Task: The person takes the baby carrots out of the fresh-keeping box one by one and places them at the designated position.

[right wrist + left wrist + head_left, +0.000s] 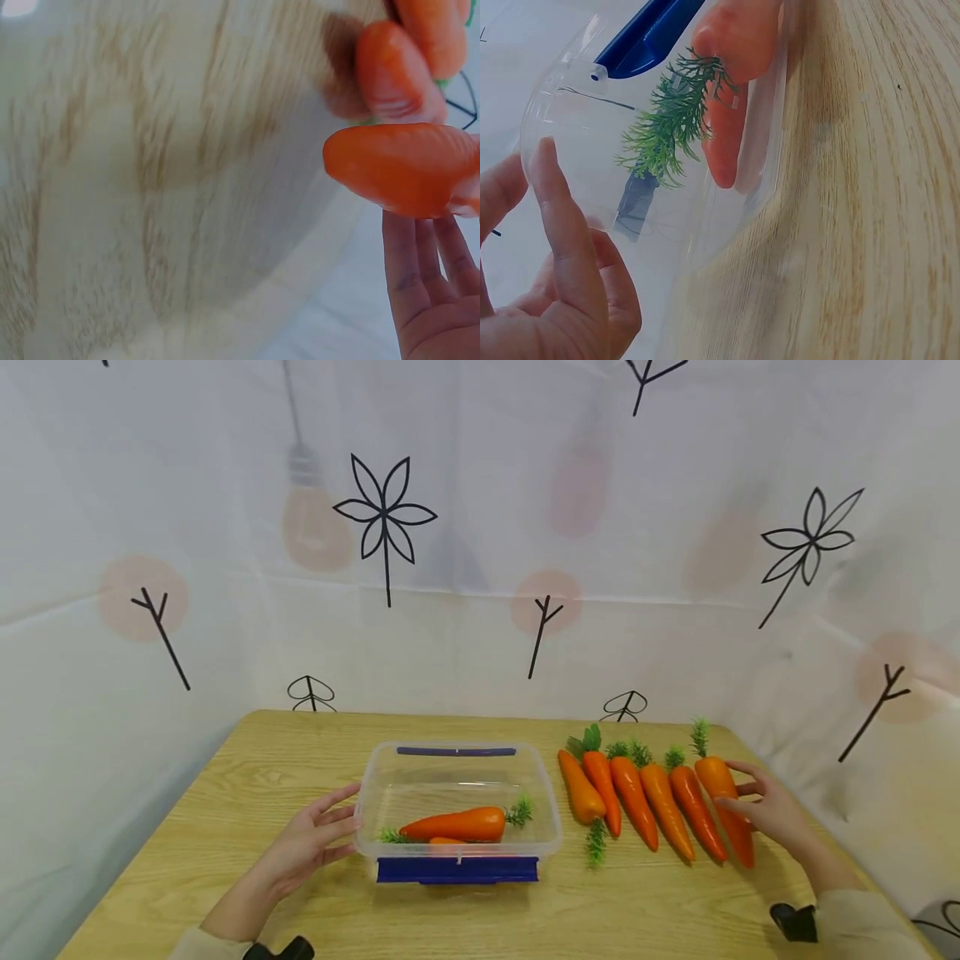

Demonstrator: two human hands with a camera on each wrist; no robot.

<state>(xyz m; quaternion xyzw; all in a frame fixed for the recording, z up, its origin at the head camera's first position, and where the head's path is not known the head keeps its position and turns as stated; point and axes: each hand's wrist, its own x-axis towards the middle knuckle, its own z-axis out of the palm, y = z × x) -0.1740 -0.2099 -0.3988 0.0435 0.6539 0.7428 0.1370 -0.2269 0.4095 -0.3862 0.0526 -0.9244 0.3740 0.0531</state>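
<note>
A clear plastic box (551, 835) with blue side latches stands on the table without a lid. Inside it lies an orange toy carrot (457, 825) with a green tuft, and part of another shows beneath. My left hand (315, 843) rests its fingers against the box's left side; in the left wrist view a fingertip (546, 150) touches the clear wall. Over at the right end of a row of carrots, my right hand (768, 810) pinches the outermost carrot (716, 777) between thumb and fingers. That carrot (397, 165) looks raised off the table in the right wrist view.
Several more toy carrots (633, 802) lie side by side to the right of the box, most with tufts pointing away. The leftmost carrot (581, 789) has its tuft toward me. A white patterned cloth (465, 635) hangs behind the wooden table (292, 760).
</note>
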